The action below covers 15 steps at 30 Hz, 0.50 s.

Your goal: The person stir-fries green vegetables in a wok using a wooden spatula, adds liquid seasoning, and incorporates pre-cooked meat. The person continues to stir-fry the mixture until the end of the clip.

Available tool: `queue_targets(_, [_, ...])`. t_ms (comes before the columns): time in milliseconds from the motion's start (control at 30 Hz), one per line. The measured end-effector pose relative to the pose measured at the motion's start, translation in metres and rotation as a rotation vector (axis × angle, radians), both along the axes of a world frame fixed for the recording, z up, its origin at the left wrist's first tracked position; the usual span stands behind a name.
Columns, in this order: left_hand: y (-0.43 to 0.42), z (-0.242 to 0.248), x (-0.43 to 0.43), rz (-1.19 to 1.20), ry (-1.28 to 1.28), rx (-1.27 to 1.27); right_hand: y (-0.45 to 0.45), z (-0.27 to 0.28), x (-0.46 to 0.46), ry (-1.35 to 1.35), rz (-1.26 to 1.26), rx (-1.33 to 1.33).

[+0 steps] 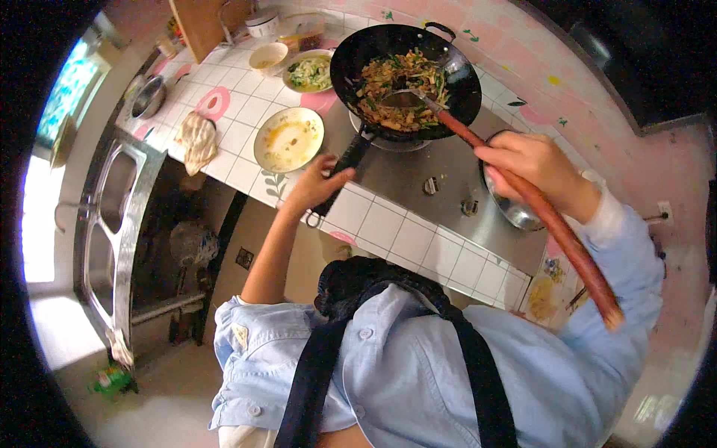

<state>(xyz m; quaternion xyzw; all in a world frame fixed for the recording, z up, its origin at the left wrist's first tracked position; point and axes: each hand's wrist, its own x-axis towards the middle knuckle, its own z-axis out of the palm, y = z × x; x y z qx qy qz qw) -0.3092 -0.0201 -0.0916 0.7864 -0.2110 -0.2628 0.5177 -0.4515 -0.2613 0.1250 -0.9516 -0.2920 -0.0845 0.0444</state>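
Observation:
My right hand (526,165) grips the long reddish wooden handle (470,134) of a metal wok ladle (404,99). The ladle's head rests in the stir-fried food (375,84), a mix of browned pieces and green strips, inside a black wok (465,95). That wok stands over a burner of the steel gas stove (392,173). My left hand (319,182) is at the wok's black handle (355,148), fingers apart and thumb across it, not closed around it. Close to those fingertips lies a plate (288,140) with oily yellow residue.
Behind the plate stand a dish of chopped greens (309,71) and a small bowl (269,59). A cloth (196,140) hangs over the tiled counter's edge, near a metal bowl (148,98). A steel pot (515,210) sits on the stove's right side. The double sink (112,235) is at left.

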Motion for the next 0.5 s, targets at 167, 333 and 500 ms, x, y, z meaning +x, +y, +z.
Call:
queue_targets(167, [0.0,0.029,-0.004,-0.215,0.812,-0.241,0.035,0.011,0.003,0.139,-0.096,-0.084])
queue_targets(333, [-0.003,0.007,0.003,-0.291,0.925,-0.311,0.006,-0.019,0.048,0.002,-0.336,0.139])
queue_targets(500, [0.002,0.008,0.003,-0.2,0.929,-0.328,-0.027,0.015,0.092,-0.063,-0.995,0.255])
